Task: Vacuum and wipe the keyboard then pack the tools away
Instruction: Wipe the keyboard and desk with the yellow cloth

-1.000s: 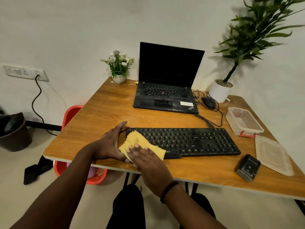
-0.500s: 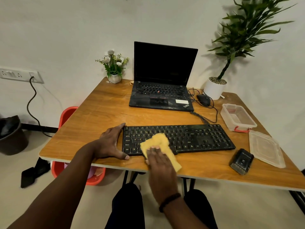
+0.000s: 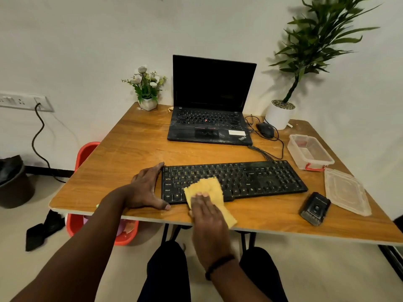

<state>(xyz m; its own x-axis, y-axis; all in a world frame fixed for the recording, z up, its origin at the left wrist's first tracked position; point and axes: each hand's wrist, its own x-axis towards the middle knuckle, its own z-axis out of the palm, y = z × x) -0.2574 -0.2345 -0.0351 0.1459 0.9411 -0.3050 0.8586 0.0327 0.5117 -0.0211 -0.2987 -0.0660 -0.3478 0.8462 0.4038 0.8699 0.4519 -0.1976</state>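
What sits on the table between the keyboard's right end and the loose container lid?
In the head view, only the small black handheld vacuum lies near that gap, toward the front edge between keyboard and lid; otherwise bare table.

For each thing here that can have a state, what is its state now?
Laptop: lid open, screen dark.
Box: open, lid off.
Lid: flat on table, beside box.
Cloth: spread over keyboard's near edge.
Keyboard: flat.
Left hand: steadies keyboard's end.
Right hand: presses cloth.
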